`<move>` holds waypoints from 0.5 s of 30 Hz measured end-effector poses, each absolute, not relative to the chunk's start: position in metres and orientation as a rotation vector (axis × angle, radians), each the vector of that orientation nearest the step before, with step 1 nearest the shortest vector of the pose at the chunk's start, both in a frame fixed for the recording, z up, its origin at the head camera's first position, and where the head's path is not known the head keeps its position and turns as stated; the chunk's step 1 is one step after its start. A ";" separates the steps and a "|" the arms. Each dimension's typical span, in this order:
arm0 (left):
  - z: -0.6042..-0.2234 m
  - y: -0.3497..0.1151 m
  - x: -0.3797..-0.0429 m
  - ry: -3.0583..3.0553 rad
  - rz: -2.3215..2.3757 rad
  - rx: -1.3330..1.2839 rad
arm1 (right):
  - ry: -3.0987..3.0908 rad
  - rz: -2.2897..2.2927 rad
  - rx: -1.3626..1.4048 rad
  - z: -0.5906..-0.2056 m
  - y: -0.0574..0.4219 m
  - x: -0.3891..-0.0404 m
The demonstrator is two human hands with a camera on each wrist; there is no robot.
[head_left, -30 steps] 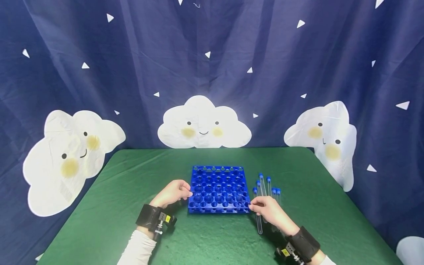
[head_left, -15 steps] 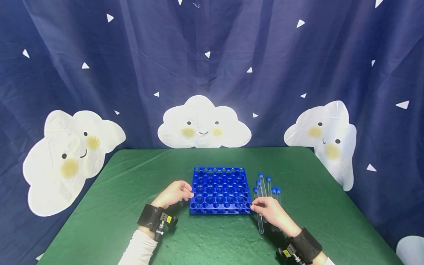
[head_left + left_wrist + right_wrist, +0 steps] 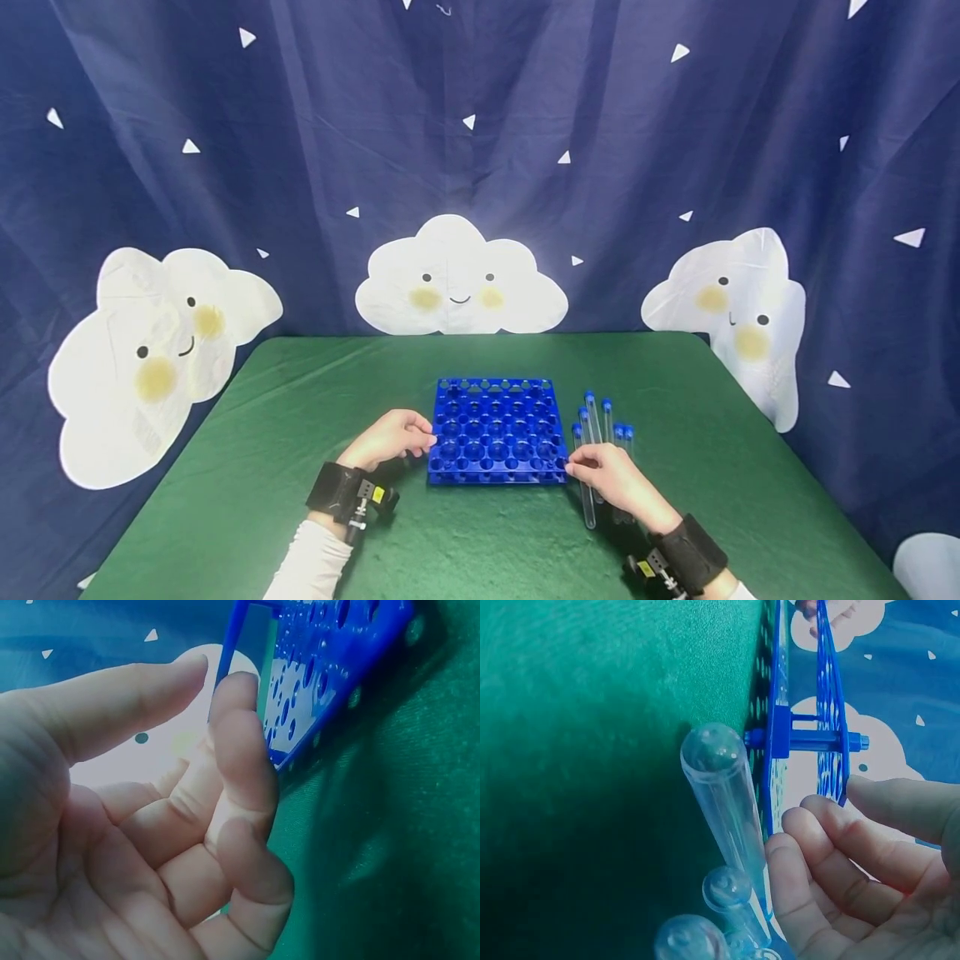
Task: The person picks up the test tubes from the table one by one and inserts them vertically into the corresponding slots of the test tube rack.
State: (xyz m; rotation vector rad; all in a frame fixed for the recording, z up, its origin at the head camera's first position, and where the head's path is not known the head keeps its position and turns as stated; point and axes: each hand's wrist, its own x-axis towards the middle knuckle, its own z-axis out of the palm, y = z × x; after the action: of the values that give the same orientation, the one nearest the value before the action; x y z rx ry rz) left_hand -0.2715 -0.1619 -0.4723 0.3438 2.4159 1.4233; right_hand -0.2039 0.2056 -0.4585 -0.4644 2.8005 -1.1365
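1. Blue rack (image 3: 497,429): ctr of green table (image 3: 480,546), btwn both hands, holes facing up. R wrist view shows 2 perforated plates w/ posts btwn them.
2. L hand (image 3: 388,439): at rack's L side, thumb & index nearly closed, pinching its edge; other fingers curled, w/ nothing else in them.
3. R hand (image 3: 611,477): at rack's near R corner, thumb & index nearly closed on upper plate's edge; other fingers bent, palm side facing cam in R wrist view.
4. Tubes (image 3: 587,504): clear, lying on table just R of rack; 6 blue caps visible, pointing away from person. R hand is over some, hiding parts; rounded ends show below it in R wrist view.
5. Both wrists: black straps (image 3: 335,490) w/ small cams. White sleeve on L arm.
6. Bkgd: dark blue curtain (image 3: 457,171) w/ smiling white clouds (image 3: 459,317) & small white triangles.
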 end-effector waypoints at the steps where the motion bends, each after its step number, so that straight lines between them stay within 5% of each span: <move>1: -0.471 -0.162 -0.271 2.411 1.423 0.345 | 2.804 -1.131 -0.467 -0.458 0.205 -0.204; 15: -0.478 -0.165 -0.245 2.284 1.514 0.363 | 2.849 -1.140 -0.463 -0.454 0.215 -0.211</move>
State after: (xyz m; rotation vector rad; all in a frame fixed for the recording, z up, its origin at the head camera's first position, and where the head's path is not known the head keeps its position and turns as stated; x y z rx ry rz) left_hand -0.2450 -0.1647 -0.4776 0.3634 2.2836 1.5140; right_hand -0.2108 0.2145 -0.4536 -0.4633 2.8487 -1.1400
